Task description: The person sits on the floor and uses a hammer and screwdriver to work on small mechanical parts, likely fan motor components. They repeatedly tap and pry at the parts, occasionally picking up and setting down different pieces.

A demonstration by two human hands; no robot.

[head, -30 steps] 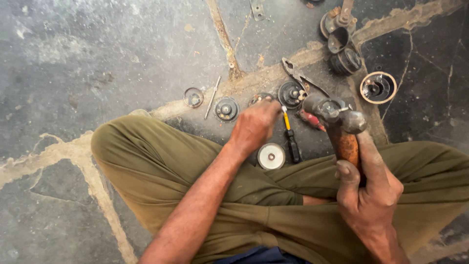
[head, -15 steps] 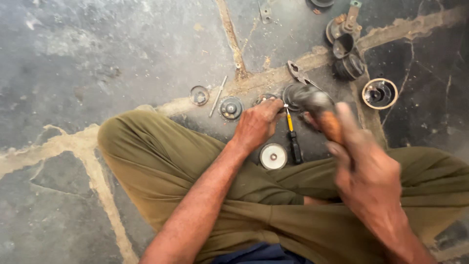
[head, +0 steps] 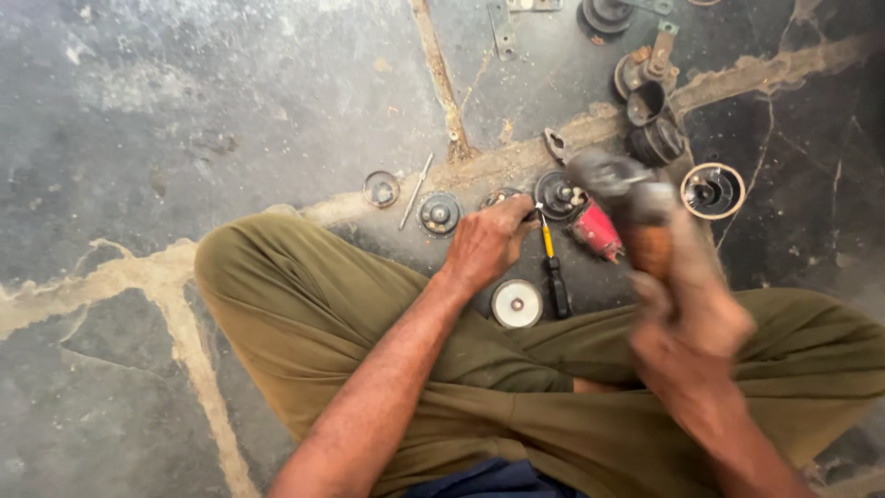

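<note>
I sit cross-legged on a cracked concrete floor in olive trousers. My left hand point(head: 489, 242) presses down on a small round metal part point(head: 501, 197) on the floor, fingers closed over it. My right hand point(head: 693, 318) grips the wooden handle of a hammer point(head: 619, 186); both are motion-blurred, and the steel head hangs over the round dark part point(head: 556, 192) beside my left hand. A yellow-and-black screwdriver point(head: 553, 261) lies between the hands, next to a red cylindrical piece point(head: 597, 231) and a white disc point(head: 516, 303).
Round metal parts lie on the floor: a small ring point(head: 380, 188), a thin rod point(head: 416, 190), a disc with a hub point(head: 440, 213), a ring-shaped housing point(head: 712, 190), and dark pulleys and brackets point(head: 651, 111) at the top right. My knees flank the work spot.
The right hand has swung the hammer from beside my right knee forward and left, its head now over the parts. The left hand has stayed on the small part.
</note>
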